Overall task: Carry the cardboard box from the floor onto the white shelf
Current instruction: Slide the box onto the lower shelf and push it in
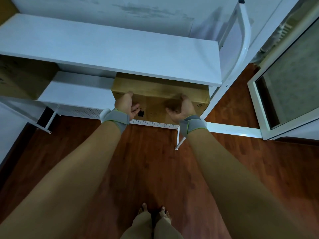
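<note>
The brown cardboard box [155,91] rests on the lower board of the white shelf [76,94], its back half hidden under the upper board [110,49]. My left hand [126,105] lies against the box's front left, fingertips on its top front edge and thumb spread over the front face. At the front right, my right hand [181,108] is cupped, its fingers curled onto the same edge. Both wrists wear grey bands.
Another cardboard box [22,78] sits on the shelf's left side. A white metal frame post [243,40] rises at the right, beside a white-framed door [283,80]. The floor [148,161] is red-brown wood, with my bare feet [153,213] below.
</note>
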`<state>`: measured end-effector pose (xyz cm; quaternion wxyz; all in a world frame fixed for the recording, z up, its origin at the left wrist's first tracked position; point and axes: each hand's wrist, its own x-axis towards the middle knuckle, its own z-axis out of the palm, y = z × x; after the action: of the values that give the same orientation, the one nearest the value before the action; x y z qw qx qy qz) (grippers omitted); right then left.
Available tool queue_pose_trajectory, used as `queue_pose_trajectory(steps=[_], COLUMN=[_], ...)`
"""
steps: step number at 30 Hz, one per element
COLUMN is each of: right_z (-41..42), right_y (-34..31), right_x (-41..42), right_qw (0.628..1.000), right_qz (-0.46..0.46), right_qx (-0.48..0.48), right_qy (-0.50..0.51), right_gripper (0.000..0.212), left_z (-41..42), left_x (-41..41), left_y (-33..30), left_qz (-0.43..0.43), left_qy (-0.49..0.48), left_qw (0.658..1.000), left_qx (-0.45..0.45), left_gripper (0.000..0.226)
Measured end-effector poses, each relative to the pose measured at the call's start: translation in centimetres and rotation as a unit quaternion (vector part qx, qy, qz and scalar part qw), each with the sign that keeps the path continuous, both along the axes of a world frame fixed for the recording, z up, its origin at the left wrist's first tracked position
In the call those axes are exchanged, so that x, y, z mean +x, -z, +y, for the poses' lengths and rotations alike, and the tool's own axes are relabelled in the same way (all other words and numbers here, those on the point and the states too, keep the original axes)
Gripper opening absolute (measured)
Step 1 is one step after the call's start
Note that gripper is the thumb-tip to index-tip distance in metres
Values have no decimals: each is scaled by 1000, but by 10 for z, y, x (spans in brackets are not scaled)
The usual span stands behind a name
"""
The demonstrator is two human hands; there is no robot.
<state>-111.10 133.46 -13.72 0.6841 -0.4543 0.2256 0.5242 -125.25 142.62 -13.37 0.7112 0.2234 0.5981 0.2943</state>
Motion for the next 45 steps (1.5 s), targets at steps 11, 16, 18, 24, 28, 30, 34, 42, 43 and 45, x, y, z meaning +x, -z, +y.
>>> queue_pose_trajectory(steps=[11,16,18,24,28,30,34,42,43,45], right_z=[7,9,11,16,18,18,18,2,-3,-12], right_y=[3,5,6,6,5,4,1,7,8,6], right_x=[15,18,19,24,23,23,23,24,23,18], right_qw=[999,997,996,996,996,997,996,972,958,928], right_qz=[-39,-61,-69,-76,-73,-69,-74,-121,-149,-202], right_qx=[-1,-7,-8,-10,-10,-9,-17,-74,-91,-104], right_qy=[-16,-42,-46,-52,-42,-41,-54,-188,-227,-296], right_gripper=[68,68,69,68,66,66,63,30,31,39], left_z=[15,21,23,27,28,28,27,13,9,-1], left_x=[9,14,15,19,22,22,20,10,8,7], left_y=[3,5,6,9,9,7,5,3,2,1], left_qz=[25,30,33,38,43,44,46,59,65,66], left_qy=[47,64,67,64,60,63,92,123,130,175], left_qw=[998,997,997,997,997,996,994,989,988,981], left_qx=[17,22,24,29,34,36,37,54,58,50], left_gripper=[54,59,59,60,58,57,55,50,49,48])
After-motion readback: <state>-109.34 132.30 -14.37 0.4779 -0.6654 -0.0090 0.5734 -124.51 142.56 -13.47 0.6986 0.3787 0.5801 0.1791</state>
